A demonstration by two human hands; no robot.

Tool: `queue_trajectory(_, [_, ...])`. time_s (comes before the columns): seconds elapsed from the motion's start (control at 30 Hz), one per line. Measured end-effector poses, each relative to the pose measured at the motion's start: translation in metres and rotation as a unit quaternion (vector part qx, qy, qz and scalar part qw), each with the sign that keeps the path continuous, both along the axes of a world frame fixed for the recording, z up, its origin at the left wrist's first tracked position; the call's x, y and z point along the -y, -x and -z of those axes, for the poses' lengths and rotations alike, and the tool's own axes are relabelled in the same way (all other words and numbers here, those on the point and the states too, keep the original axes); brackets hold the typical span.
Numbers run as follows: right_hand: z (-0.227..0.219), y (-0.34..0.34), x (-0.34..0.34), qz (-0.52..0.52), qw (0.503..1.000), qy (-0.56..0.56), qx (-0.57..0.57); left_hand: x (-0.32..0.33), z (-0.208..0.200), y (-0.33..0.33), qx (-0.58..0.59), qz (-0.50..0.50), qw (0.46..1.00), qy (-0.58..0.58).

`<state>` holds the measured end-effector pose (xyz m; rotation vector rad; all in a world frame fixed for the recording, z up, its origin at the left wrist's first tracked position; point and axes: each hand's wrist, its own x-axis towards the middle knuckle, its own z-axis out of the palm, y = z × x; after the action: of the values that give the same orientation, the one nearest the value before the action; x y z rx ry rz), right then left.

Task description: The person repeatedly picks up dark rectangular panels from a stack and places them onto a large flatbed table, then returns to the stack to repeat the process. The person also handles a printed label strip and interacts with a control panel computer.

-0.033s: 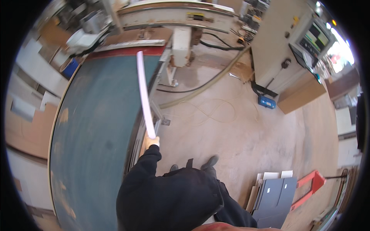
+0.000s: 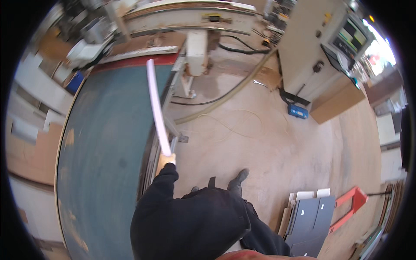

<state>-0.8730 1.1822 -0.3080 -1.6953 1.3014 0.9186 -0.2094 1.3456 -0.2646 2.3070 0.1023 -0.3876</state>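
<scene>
The strip (image 2: pixel 157 108) is long and narrow, pale white with a pinkish-lilac tint, plain on the face that shows and of fairly even width. Its near end is gripped in the left hand (image 2: pixel 166 159). From there it runs toward the far side, leaning a little left, and looks slightly bowed. In view it crosses the right edge of the blue-green tabletop (image 2: pixel 108 130), its free far end showing against the tabletop's far part. Whether it touches that surface or hangs above it cannot be told.
</scene>
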Motion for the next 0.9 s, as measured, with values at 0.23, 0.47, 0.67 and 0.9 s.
queue_trajectory(0.23, [0.031, 0.001, 0.218, -0.303, 0.944, 0.001, -0.131, 0.127, -0.058, -0.038, 0.143, -0.03, 0.945, -0.292])
queue_trajectory(0.47, [-0.02, -0.179, 0.594, -0.029, 0.987, 0.153, 0.045, 0.269, -0.001, -0.034, -0.018, 0.091, 0.975, -0.203])
queue_trajectory(0.67, [-0.051, -0.361, 0.763, 0.092, 0.962, 0.148, 0.212, 0.417, 0.088, -0.092, -0.264, 0.187, 0.926, -0.196])
queue_trajectory(0.9, [-0.018, -0.38, 0.838, -0.012, 0.995, 0.034, 0.096, 0.754, 0.076, -0.161, -0.122, 0.526, 0.807, -0.239])
